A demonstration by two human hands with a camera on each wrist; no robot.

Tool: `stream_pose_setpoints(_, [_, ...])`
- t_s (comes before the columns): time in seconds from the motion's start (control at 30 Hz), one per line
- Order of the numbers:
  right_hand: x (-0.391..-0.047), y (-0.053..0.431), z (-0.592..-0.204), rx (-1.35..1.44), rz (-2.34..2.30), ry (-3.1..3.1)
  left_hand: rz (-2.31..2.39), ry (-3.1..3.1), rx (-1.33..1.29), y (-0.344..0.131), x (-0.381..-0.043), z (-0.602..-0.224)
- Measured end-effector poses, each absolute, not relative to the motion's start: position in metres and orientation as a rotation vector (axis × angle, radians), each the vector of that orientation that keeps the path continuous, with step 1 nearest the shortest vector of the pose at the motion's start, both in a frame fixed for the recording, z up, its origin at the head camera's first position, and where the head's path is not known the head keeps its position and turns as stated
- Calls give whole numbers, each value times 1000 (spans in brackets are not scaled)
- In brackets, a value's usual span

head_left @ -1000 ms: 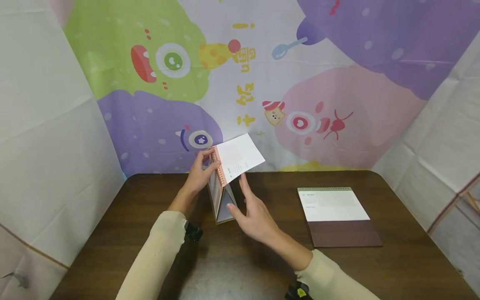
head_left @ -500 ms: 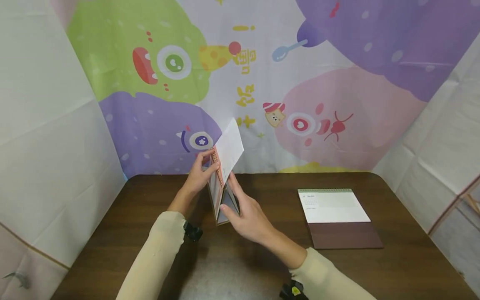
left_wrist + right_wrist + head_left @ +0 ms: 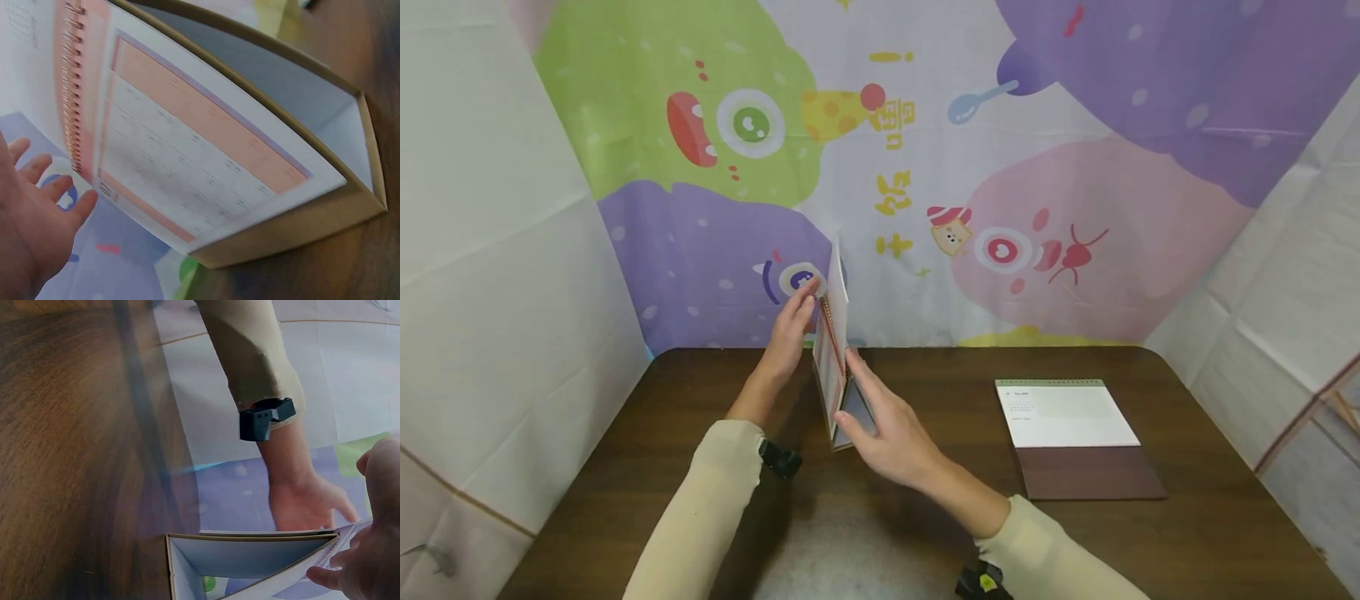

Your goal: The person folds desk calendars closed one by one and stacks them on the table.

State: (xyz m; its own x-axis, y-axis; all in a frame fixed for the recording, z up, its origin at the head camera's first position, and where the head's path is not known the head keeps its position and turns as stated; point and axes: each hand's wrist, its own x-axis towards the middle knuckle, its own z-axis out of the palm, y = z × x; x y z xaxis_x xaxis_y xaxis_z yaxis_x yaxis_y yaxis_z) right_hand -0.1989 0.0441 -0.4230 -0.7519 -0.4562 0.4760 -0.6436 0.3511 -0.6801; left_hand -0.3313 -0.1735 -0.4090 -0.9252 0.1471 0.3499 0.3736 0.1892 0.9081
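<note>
A tent-shaped desk calendar (image 3: 828,367) with a pink-edged spiral binding stands on the table left of centre, its triangular side toward me. A white page (image 3: 838,287) is raised nearly upright above the binding. My left hand (image 3: 786,337) is beside the calendar's left face, fingers extended; the left wrist view shows it apart from the spiral (image 3: 74,94), holding nothing. Printed there on the calendar face is a month grid (image 3: 181,144). My right hand (image 3: 895,433) is on the other side, fingers straight, fingertips against or very close to the raised page. Contact is unclear.
A second desk calendar (image 3: 1075,417), with a green top strip and a dark brown base, stands to the right on the dark wooden table (image 3: 925,558). Behind the table hangs a cartoon-printed cloth (image 3: 917,308). White cloth walls (image 3: 497,275) close in both sides.
The raised page has swung leftward from a slant on the right to nearly upright, my right hand following it. My left hand has let go of the binding and opened to the left.
</note>
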Motion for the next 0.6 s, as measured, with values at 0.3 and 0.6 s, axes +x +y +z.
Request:
stream_pose_setpoints(0.3, [-198,44,-426,996,1332,-2418,-1993,-2086,-546,-175,-327,-394])
stream_pose_setpoints(0.6, [-199,44,-430,1035,1235,-2412,-2029,-1909,-446,-184,-328,-393])
